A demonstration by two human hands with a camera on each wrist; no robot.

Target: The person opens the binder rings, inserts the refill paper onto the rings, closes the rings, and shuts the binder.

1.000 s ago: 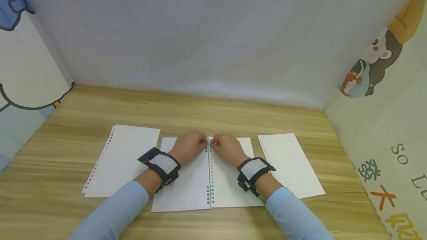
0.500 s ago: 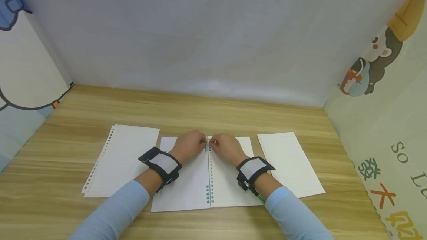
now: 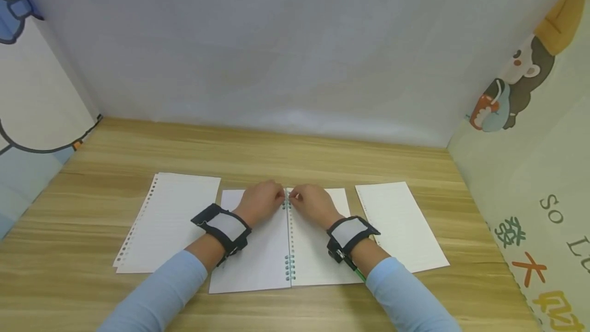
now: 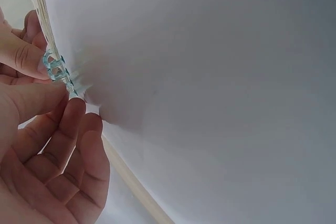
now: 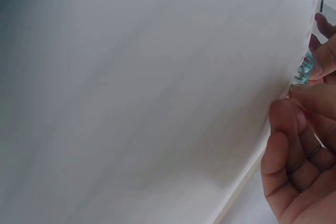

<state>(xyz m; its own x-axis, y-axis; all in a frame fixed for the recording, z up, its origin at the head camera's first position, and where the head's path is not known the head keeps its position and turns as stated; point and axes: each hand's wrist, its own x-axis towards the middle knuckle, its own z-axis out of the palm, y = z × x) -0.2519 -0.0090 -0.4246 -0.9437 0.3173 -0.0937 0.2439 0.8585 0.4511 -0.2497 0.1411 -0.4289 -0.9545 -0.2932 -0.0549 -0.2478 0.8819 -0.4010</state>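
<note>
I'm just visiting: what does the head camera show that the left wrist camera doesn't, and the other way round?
Only the head view shows the loose sheets left of the open notebook, the loose paper to its right, the lower binding rings and the cartoon figure on the wall.

Only the left wrist view shows the palm side of the left hand, its fingers curled, close up.

Both share the notebook, the upper binding rings, and the left hand and right hand at them.

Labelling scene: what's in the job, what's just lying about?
Likely job:
upper teal plastic binding rings, at the fingers
lower teal plastic rings
open white-paged notebook

Seemingly lying about:
white hole-punched sheets, left
white lined paper, right
</note>
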